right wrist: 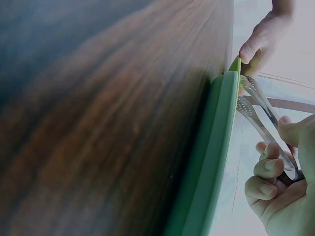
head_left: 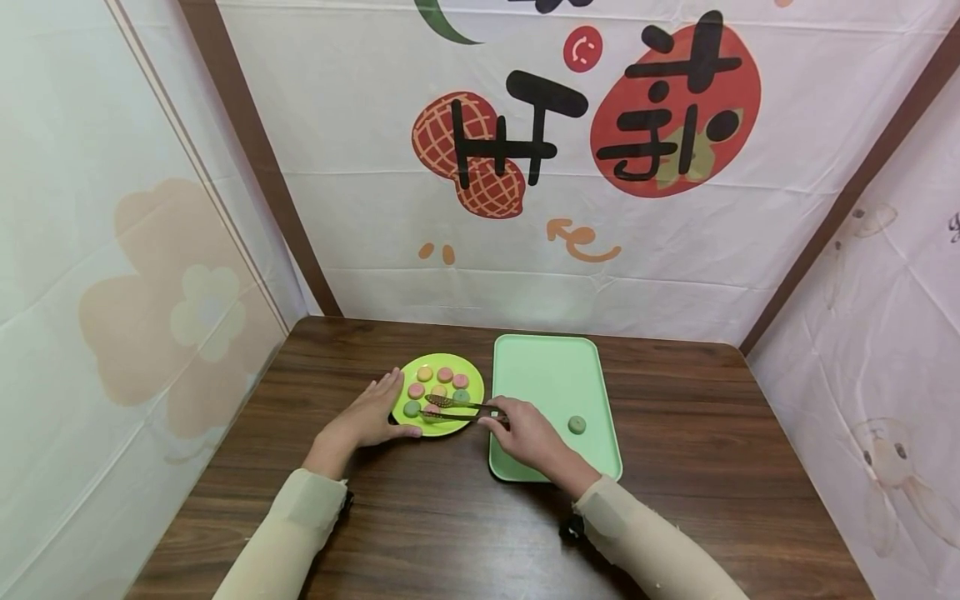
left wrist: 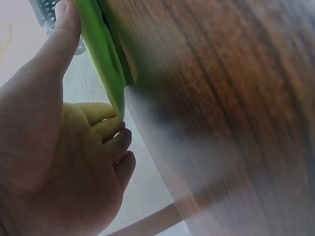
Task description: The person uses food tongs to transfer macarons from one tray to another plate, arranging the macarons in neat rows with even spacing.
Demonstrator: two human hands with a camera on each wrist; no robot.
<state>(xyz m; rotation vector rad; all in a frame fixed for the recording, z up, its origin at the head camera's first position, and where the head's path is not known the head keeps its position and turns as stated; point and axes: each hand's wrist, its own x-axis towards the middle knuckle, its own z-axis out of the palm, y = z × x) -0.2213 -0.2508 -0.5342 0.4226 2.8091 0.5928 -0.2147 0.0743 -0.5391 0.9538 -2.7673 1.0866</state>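
My left hand (head_left: 371, 414) holds the rim of a yellow-green plate (head_left: 468, 371) at its left side, thumb at the near edge and fingers farther along. Several macarons lie on the plate, among them a yellow macaron (head_left: 425, 373), a pink macaron (head_left: 416, 390) and a green macaron (head_left: 412, 408). In my right hand (head_left: 528, 435) are metal tongs (right wrist: 266, 132) with perforated ends, gripped between thumb and fingers. Their tips stand apart over the plate's lower macarons; whether they touch one I cannot tell. A green macaron (head_left: 577, 424) lies on the mint-green tray (head_left: 547, 367), beneath and beside my right hand.
The tray stands just right of the plate on a dark wooden table (head_left: 450, 533). A printed white cloth (head_left: 360, 167) hangs behind the table, and more cloth hangs on both sides.
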